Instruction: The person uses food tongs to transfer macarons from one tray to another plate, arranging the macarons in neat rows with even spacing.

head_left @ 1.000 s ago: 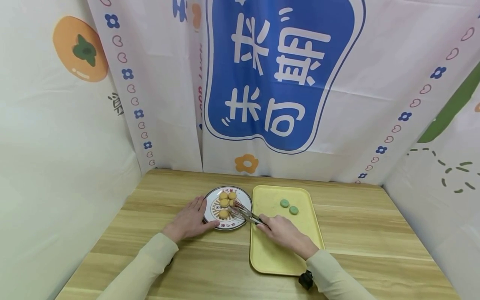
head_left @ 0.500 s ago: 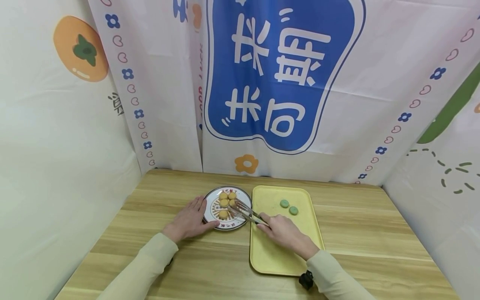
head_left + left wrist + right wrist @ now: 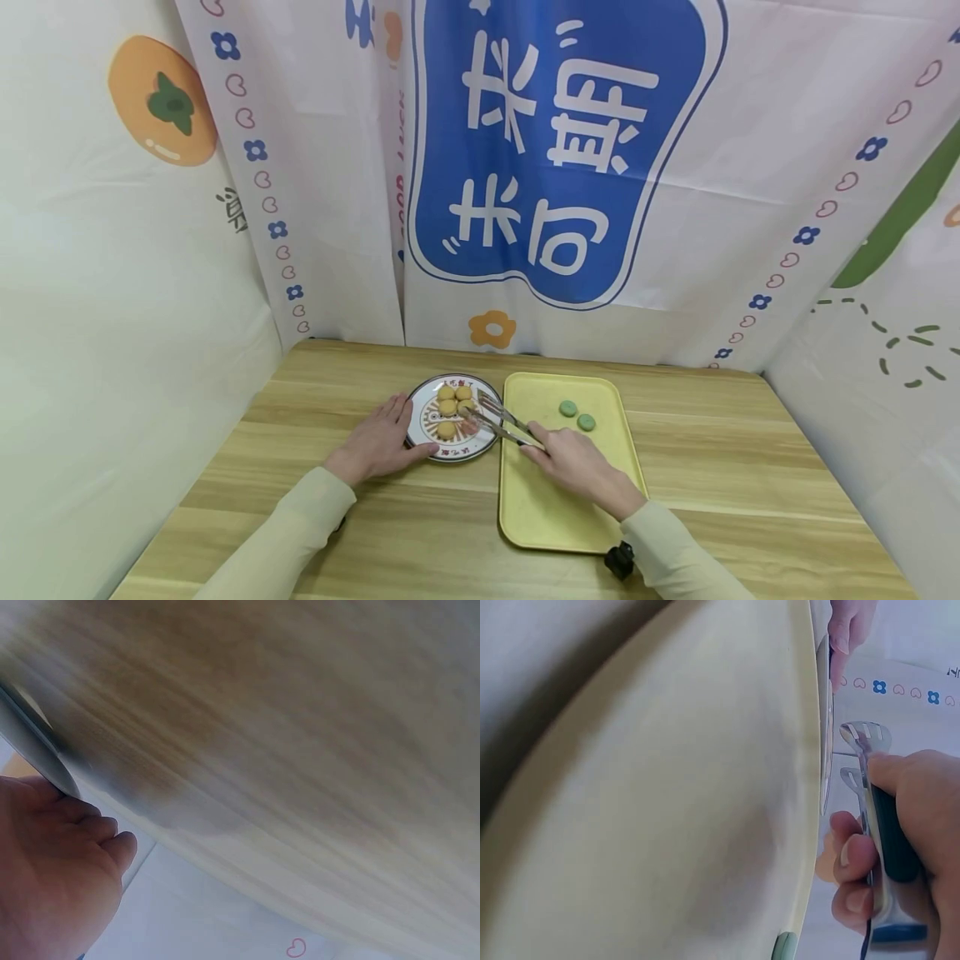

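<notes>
My left hand (image 3: 377,442) rests at the left rim of a round white plate (image 3: 422,439), fingers extended along the rim and thumb at its near edge. Several small yellow round cookies (image 3: 447,407) lie on the plate, most bunched together and one apart nearer me. In my right hand (image 3: 581,468) I grip metal food tongs (image 3: 501,429), their heads spread over the right part of the plate. The right wrist view shows the tongs' slotted heads (image 3: 867,736) apart with nothing visible between them. The left wrist view shows my left fingers (image 3: 90,825) against the plate's edge.
A yellow rectangular tray (image 3: 555,517) lies right of the plate, under my right hand. Two green round cookies (image 3: 567,408) sit towards its far end. Wooden table (image 3: 735,467) surrounds both, and a printed cloth (image 3: 345,275) hangs along its back edge.
The tongs have spread wider and shifted slightly right, away from the cookies on the plate. My right hand has drawn a little to the right. The left hand stays at the plate.
</notes>
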The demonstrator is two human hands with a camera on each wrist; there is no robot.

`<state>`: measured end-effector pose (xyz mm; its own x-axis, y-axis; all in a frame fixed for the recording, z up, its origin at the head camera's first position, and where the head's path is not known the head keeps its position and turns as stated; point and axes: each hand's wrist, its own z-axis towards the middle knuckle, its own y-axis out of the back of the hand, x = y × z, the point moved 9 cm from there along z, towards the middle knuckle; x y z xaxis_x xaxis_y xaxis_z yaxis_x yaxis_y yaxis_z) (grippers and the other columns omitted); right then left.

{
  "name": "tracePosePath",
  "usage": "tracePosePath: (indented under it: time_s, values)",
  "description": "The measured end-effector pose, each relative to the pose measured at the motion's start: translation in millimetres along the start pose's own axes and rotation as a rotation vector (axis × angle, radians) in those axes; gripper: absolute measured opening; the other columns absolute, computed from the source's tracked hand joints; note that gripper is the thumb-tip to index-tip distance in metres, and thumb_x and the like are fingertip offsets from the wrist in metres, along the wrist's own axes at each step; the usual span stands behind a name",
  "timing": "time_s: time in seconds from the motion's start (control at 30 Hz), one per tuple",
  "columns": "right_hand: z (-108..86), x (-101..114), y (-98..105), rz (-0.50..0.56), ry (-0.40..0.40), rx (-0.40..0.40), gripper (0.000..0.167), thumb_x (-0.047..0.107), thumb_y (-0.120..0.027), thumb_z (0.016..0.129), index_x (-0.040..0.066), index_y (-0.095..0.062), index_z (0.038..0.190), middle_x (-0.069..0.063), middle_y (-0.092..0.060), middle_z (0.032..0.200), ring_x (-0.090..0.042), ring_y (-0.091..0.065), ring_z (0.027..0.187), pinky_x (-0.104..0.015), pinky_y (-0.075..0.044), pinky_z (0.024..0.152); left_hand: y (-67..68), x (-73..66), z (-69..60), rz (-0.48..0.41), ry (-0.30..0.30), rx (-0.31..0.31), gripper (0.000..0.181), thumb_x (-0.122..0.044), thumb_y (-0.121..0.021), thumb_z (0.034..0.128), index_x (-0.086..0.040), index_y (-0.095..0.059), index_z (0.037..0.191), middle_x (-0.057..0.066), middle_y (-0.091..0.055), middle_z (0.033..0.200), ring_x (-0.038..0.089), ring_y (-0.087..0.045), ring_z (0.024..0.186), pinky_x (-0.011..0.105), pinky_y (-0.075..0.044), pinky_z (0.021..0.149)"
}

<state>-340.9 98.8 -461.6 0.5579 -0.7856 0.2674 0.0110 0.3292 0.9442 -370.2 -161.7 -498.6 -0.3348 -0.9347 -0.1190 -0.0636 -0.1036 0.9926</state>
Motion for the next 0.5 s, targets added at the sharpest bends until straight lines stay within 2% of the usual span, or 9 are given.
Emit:
tracePosePath:
  time_s: [0.13, 0.5]
  values:
    - [-2.4, -3, 4, -0.019, -0.009, -0.01, 0.032, 0.04, -0.058, 0.098, 0.012, -0.062, 0.113, 0.01, -0.044, 0.056, -0.003, -0.038, 0.044, -0.021, -0.033, 0.038, -0.3, 0.0, 0.1, -0.001, -0.002, -0.005, 0.109, -0.079, -0.038, 0.0875, 0.01, -0.029, 0.149, 0.03, -0.027, 0.157, 0.042, -0.025, 0.148, 0.05, -0.026, 0.122]
    - [-12.8, -15, 12, -0.017, -0.045, 0.003, 0.036, 0.04, -0.058, 0.098, 0.01, -0.062, 0.118, 0.01, -0.042, 0.055, -0.003, -0.036, 0.043, -0.021, -0.032, 0.038, -0.3, -0.2, 0.3, 0.0, -0.002, -0.004, 0.109, -0.079, -0.039, 0.0876, 0.01, -0.029, 0.149, 0.03, -0.027, 0.157, 0.042, -0.026, 0.148, 0.051, -0.026, 0.122]
